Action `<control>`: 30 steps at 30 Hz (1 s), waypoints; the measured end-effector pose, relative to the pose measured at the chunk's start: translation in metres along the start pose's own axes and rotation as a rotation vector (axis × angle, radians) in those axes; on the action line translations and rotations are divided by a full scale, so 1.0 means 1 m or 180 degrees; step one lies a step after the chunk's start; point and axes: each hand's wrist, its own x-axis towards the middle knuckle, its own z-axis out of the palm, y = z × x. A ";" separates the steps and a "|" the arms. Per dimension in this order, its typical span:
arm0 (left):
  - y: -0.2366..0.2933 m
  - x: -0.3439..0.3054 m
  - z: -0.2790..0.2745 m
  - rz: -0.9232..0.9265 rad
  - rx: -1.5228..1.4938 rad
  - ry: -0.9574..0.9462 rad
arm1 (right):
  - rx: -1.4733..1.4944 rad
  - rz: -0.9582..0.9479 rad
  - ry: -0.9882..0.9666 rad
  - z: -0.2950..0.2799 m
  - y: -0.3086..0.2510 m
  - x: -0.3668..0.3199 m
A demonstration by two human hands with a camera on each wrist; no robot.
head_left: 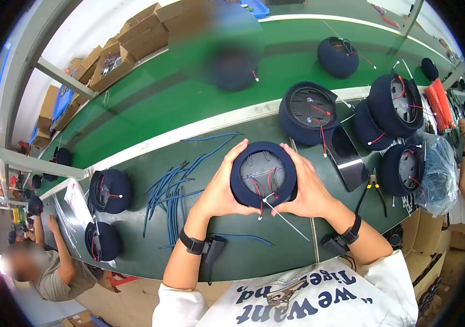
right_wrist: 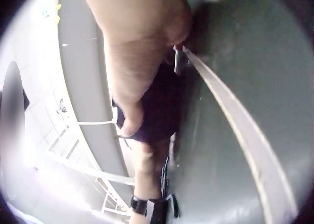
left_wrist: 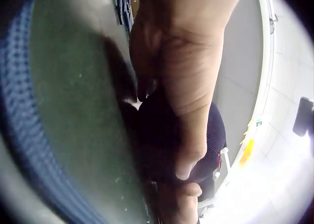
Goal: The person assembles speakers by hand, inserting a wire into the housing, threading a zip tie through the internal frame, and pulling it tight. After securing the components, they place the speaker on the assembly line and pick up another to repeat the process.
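Note:
In the head view, a round shell [head_left: 264,170] covered in navy fabric is held between both hands, its grey plastic inside facing up. Red wires with white connectors show in its hollow, and a white cable tie [head_left: 292,224] sticks out from the near rim. The left hand [head_left: 219,188] grips the shell's left side and the right hand [head_left: 310,188] its right side, thumbs along the near rim. Both wrist views show the navy side wall of the shell [left_wrist: 157,126] under the thumbs, close over the table; most other fingers are hidden there.
Dark blue tubes [head_left: 172,196] lie left on the green table [head_left: 243,259]. More navy shells [head_left: 307,111] stand at the right, with a black curved panel [head_left: 347,158], pliers [head_left: 373,191] and a clear plastic bag [head_left: 436,174]. People work at both sides.

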 end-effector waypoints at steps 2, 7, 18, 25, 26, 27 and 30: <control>0.009 -0.002 -0.004 0.0074 0.0313 0.0056 | 0.0253 -0.0126 0.0060 -0.004 0.001 0.002; 0.017 -0.006 0.008 0.0208 0.0288 0.0295 | 0.0353 -0.0345 0.0070 -0.002 0.000 0.002; 0.006 -0.002 0.012 0.0239 0.0081 0.0330 | -0.0343 -0.1418 0.0478 -0.003 -0.012 -0.009; 0.002 -0.002 0.013 0.0371 0.0056 0.0270 | 0.0113 -0.1438 0.0403 -0.010 -0.001 -0.011; 0.002 -0.002 0.012 0.0367 0.0061 0.0264 | 0.0132 -0.1409 0.0407 -0.011 -0.001 -0.011; 0.003 -0.001 0.013 0.0380 0.0039 0.0245 | 0.0162 -0.1386 0.0410 -0.012 -0.002 -0.012; 0.013 -0.001 0.006 0.0353 0.0173 0.0235 | 0.0219 -0.1303 0.0454 -0.013 -0.004 -0.011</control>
